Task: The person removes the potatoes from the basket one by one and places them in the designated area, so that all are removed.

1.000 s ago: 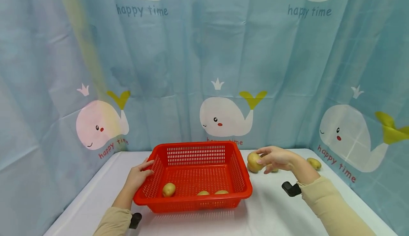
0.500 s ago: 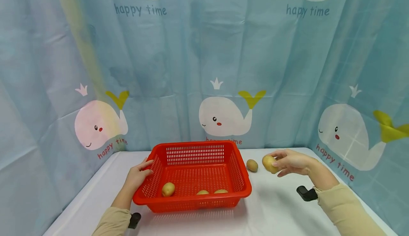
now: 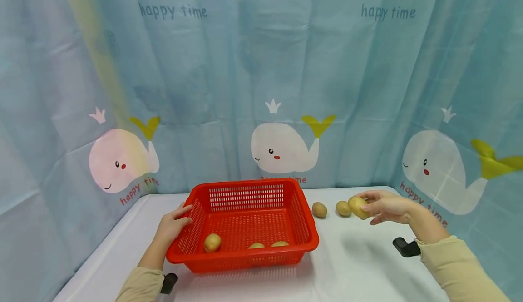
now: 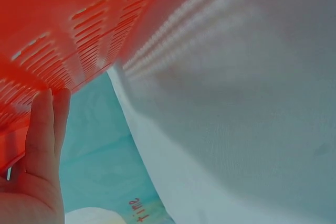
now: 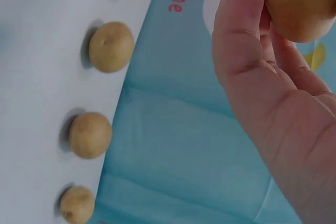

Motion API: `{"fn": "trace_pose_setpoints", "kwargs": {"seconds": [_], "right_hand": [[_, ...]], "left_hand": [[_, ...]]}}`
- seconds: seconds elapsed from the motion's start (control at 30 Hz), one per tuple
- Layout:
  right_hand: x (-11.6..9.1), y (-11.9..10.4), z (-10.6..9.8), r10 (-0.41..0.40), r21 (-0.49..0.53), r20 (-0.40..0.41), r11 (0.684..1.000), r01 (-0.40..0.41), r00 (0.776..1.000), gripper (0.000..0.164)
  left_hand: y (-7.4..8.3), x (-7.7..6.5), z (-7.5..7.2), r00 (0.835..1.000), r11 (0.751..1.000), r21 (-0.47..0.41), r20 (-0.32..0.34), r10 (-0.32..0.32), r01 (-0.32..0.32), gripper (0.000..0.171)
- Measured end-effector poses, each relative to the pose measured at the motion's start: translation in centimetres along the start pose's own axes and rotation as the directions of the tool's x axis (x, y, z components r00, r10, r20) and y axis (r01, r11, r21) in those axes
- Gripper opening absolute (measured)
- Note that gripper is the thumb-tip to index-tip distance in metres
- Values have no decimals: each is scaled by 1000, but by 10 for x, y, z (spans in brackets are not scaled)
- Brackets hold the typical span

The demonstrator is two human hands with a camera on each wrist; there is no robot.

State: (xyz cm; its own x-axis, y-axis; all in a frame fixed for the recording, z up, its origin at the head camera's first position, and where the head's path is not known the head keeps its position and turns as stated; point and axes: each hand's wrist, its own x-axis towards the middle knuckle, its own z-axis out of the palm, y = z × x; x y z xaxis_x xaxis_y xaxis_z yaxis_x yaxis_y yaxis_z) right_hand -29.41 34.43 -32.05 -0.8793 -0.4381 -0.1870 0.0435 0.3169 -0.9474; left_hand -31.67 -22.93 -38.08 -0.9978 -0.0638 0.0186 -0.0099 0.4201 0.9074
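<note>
My right hand [image 3: 386, 207] holds a yellow-brown potato [image 3: 358, 207] between thumb and fingers, above the right part of the table. In the right wrist view that potato [image 5: 300, 3] shows at the upper right, cut off by the frame edge. My left hand [image 3: 169, 227] grips the left side of a red plastic basket [image 3: 245, 253] at its rim. From the left wrist view, two straight fingers [image 4: 41, 129] lie against the slotted outer wall. Inside the basket sit a potato [image 3: 212, 243] at the left and two more [image 3: 279, 244], partly hidden by the front rim.
On the white table [image 3: 347, 265], potatoes stand right of the basket, one nearer it [image 3: 319, 210] and another [image 3: 343, 208] beside my held one. The right wrist view shows several potatoes [image 5: 111, 46] in a row near the table edge. A blue whale-print curtain [image 3: 229, 88] hangs behind.
My right hand has moved right with the potato, away from the basket, uncovering two potatoes on the table. My left hand stays on the basket. The head view has shifted slightly.
</note>
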Motion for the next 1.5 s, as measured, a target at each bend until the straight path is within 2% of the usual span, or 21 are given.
{"fn": "trace_pose_setpoints", "kwargs": {"seconds": [0.33, 0.57, 0.7, 0.83, 1.0, 1.13, 1.33, 1.43, 1.5], "right_hand": [[-26, 20, -22, 64, 4, -31, 998, -64, 997, 52], [-38, 32, -43, 70, -16, -80, 997, -71, 994, 58], [-42, 42, -48, 108, -11, -143, 994, -110, 984, 65], [-46, 53, -50, 162, 9, -219, 986, -164, 962, 66], [-52, 61, -53, 173, 25, -263, 985, -172, 949, 65], [-53, 67, -56, 183, 51, -255, 983, -176, 949, 61], [-51, 80, -51, 202, 81, -245, 979, -188, 948, 56], [-44, 84, -46, 180, 87, -215, 983, -165, 960, 55], [-39, 87, -42, 146, 97, -167, 987, -131, 975, 51]], "left_hand": [[2, -4, -1, 1000, 1000, 23, -4, 12, -12, 50], [1, -1, -2, 1000, 1000, 8, 0, 18, -18, 50], [-1, -2, -4, 1000, 1000, -2, 3, 8, -8, 51], [-4, -2, -3, 1000, 1000, -6, 12, -12, 12, 51], [-1, 3, -2, 1000, 1000, -4, 9, 1, -1, 51], [-3, 7, -3, 1000, 1000, -15, 10, 5, -5, 51], [-2, 5, -1, 1000, 1000, -4, 16, 5, -5, 50], [1, 3, -2, 1000, 1000, 17, 13, 9, -9, 51], [1, 3, -3, 1000, 1000, 21, 10, 6, -7, 51]]}}
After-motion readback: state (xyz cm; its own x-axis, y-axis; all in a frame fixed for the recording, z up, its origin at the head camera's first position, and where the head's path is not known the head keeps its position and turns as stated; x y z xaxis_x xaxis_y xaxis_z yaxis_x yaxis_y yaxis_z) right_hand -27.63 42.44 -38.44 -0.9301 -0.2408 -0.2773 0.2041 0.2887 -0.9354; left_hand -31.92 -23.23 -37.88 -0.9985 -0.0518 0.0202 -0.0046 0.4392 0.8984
